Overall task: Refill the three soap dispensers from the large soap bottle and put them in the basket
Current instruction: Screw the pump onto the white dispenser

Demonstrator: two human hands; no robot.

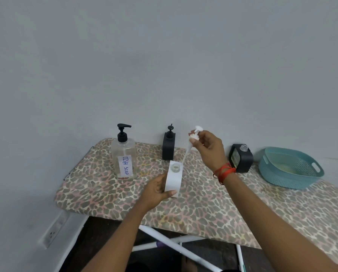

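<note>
My left hand [156, 191] grips a white square dispenser [174, 178] that stands open-necked on the leopard-print board [213, 209]. My right hand [209, 149] pinches its white pump head [195, 135] above it, the dip tube slanting down toward the neck. A large clear bottle [124, 156] labelled DISH SOAP, with a black pump, stands at the left. A black square dispenser [168, 147] with its pump on stands by the wall. Another black dispenser [241, 160] leans at the right with a clear cap. The teal basket [289, 167] sits at the far right.
The board's near edge runs below my arms, with white frame legs [170, 244] and dark floor beneath. A grey wall stands close behind the bottles. A wall socket strip [54, 229] is at lower left. A red thread band circles my right wrist.
</note>
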